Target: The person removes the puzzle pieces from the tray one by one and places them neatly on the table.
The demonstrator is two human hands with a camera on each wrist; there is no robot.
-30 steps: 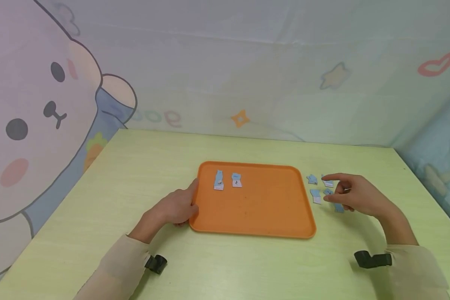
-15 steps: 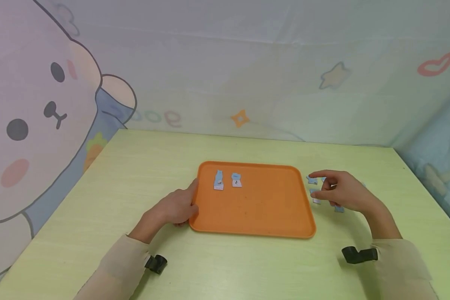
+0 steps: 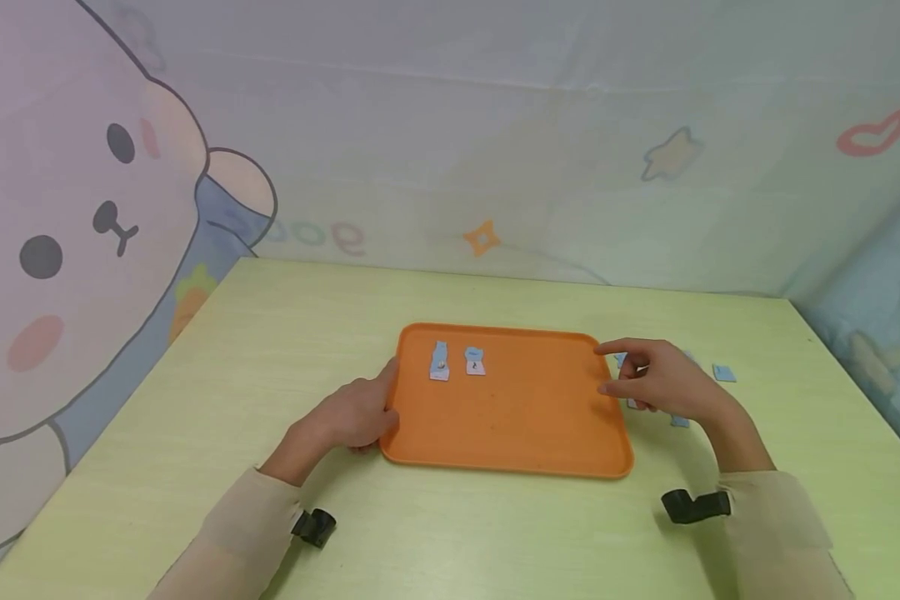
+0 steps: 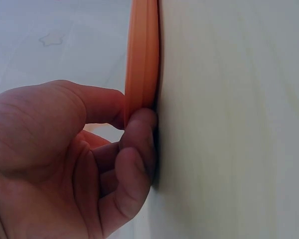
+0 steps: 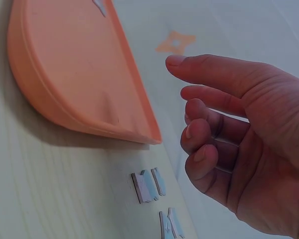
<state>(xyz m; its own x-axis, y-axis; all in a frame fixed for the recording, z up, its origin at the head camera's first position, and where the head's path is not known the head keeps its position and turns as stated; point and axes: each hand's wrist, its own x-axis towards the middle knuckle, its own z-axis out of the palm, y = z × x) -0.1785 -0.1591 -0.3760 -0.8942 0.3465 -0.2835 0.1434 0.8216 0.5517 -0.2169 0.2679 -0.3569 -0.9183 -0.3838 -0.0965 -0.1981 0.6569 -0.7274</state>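
My left hand [image 3: 356, 410] grips the left edge of an orange tray [image 3: 510, 429]. In the left wrist view the thumb lies on one side of the tray's rim [image 4: 142, 55], with curled fingers on the other. Two light blue and white puzzle pieces, a taller one [image 3: 439, 362] and a shorter one [image 3: 475, 361], lie near the tray's upper left corner. Over the tray's right rim hovers my right hand [image 3: 663, 379], holding nothing. Its thumb and index finger are spread apart and the other fingers are loosely bent, as the right wrist view [image 5: 259, 129] shows.
Several more blue and white puzzle pieces lie on the table right of the tray, partly hidden by the right hand; one [image 3: 724, 373] sits farther right, another [image 3: 679, 421] lower. A printed cloth [image 3: 435, 150] hangs behind the table.
My right hand has moved left from above the loose puzzle pieces to the tray's right rim, uncovering the piece farthest right. The left hand and the tray have stayed in place.
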